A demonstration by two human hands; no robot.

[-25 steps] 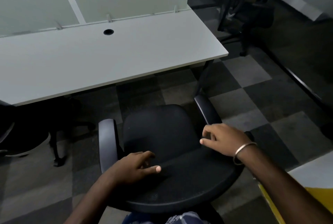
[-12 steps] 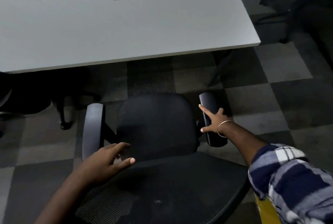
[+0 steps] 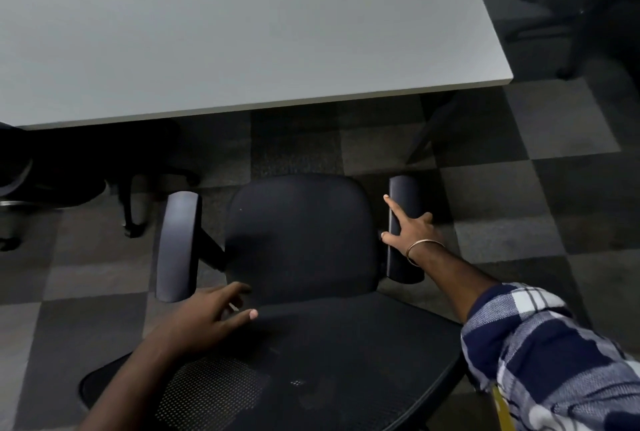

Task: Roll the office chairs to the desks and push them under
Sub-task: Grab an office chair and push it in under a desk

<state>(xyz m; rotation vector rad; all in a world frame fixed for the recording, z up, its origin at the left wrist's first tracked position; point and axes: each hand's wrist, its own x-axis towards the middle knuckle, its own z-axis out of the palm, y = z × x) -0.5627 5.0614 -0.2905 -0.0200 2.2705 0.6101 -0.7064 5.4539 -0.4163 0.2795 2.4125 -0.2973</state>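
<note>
Right hand [image 3: 414,231] reaches out to 2 o'clock, fingers splayed flat on the chair's [image 3: 301,240] smooth armrest [image 3: 403,202], gripping nothing. Left hand [image 3: 204,318] hovers loosely open over the mesh backrest edge at 8 o'clock, holding nothing. The padded black seat sits just short of the flat white desk [image 3: 242,49] at 12.

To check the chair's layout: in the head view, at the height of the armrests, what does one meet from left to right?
Left armrest → seat → right hand resting on right armrest.
</note>
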